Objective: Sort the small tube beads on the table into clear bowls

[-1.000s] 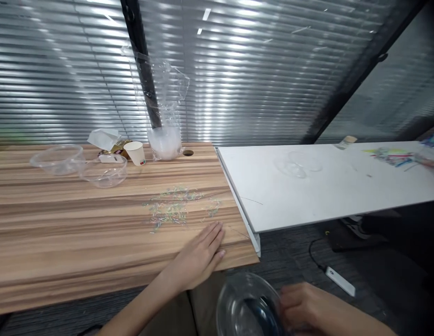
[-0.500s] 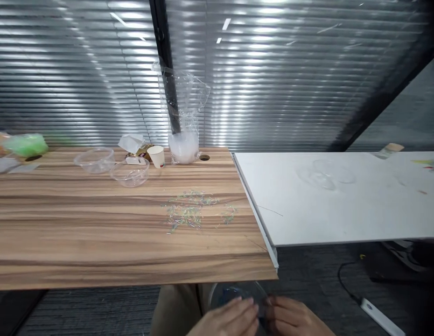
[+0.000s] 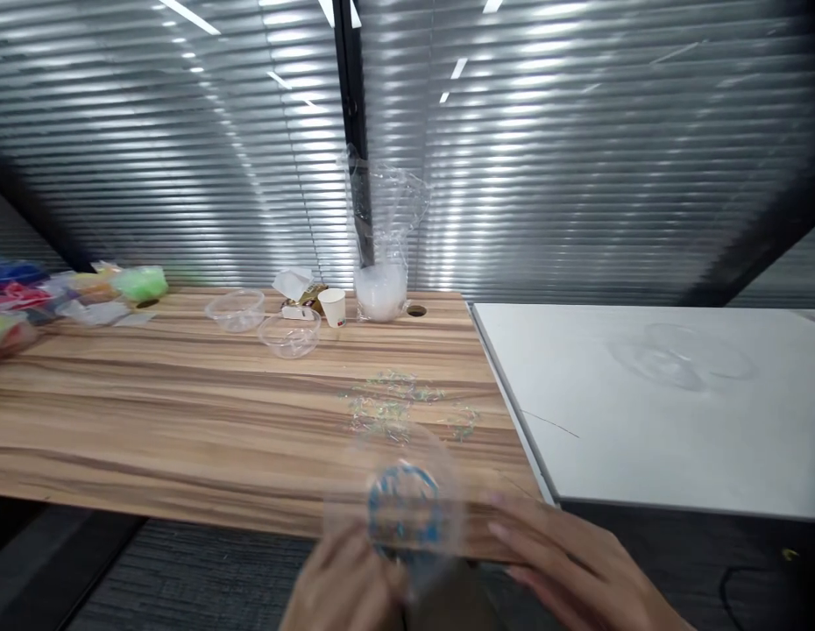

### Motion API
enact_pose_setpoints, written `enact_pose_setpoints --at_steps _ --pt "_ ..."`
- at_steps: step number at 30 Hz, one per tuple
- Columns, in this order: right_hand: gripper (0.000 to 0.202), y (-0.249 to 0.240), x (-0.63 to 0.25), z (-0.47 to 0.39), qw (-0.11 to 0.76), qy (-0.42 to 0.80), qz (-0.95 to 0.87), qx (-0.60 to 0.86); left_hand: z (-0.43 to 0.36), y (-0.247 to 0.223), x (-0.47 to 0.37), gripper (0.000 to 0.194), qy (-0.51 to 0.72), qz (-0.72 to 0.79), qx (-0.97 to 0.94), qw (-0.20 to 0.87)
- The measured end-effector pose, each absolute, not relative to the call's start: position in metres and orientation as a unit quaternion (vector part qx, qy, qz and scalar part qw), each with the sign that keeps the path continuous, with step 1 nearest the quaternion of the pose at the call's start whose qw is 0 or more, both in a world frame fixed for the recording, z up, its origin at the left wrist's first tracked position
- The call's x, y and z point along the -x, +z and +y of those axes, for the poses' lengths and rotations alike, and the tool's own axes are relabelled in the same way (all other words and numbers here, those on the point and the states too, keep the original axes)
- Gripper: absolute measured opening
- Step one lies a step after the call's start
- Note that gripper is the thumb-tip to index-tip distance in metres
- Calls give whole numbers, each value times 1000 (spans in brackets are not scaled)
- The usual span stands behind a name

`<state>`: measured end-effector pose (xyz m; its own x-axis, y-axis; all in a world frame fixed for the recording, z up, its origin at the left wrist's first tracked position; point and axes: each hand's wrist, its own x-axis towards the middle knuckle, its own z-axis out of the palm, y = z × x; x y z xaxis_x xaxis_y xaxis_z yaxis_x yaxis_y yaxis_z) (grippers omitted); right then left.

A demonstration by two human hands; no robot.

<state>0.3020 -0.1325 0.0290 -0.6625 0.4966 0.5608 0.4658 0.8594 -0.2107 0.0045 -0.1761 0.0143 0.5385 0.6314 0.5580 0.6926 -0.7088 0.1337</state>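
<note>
At the front edge of the wooden table, a clear round plastic container (image 3: 407,508) with a blue ring-like patch in its middle is held up, blurred by motion. My left hand (image 3: 348,574) grips its near left side, fingers curled. To the right of it, my right hand (image 3: 571,561) has its fingers stretched out, apart from the container. Just beyond lie scattered short, thin, shiny strips (image 3: 385,407) in pale green and other light colours. I cannot tell whether the blue patch is print or contents.
Clear bowls (image 3: 289,335), a paper cup (image 3: 333,307), a tissue pack (image 3: 301,294) and a bag of white material (image 3: 381,289) stand at the back of the wooden table (image 3: 151,421). Coloured bags (image 3: 138,282) lie far left. Clear plastic pieces (image 3: 683,355) lie on the white table (image 3: 611,464).
The clear container has risen from below the table edge to in front of the tabletop, in my left hand. My right hand has moved away from it. The view has shifted left.
</note>
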Motion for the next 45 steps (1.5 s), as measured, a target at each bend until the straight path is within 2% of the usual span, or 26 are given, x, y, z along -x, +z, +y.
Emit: enact_pose_setpoints --at_steps 3,5,9,12,19,24,30,33,37,41,45 --pt "32 41 -284 -112 335 -22 -910 245 -144 24 34 21 -348 -486 773 214" --pt "30 42 -278 -106 322 -28 -919 225 -127 28 74 15 -295 -553 724 289" --pt "33 34 -280 -103 309 -18 -926 216 -99 26 165 31 -185 -647 604 427" --pt "36 28 -284 -102 316 -3 -922 226 -78 24 226 39 -146 -695 550 440" --pt "35 10 -292 -95 327 14 -910 254 -37 33 325 34 -93 -792 501 336" --pt "32 -4 -293 -89 347 14 -889 300 -9 29 342 42 -157 -809 447 348" --pt "37 -20 -297 -76 320 69 -864 383 40 19 257 49 -270 -722 559 306" --pt "52 -33 -296 -68 254 82 -845 463 53 21 188 45 -349 -638 628 277" --pt "72 -54 -288 -55 180 45 -847 499 56 16 108 41 -398 -562 705 170" --pt "73 -62 -273 -37 162 -13 -864 476 48 -8 64 50 -287 -534 794 -49" --pt "77 -53 -249 -17 126 16 -882 454 36 -31 50 67 -188 -527 819 -126"
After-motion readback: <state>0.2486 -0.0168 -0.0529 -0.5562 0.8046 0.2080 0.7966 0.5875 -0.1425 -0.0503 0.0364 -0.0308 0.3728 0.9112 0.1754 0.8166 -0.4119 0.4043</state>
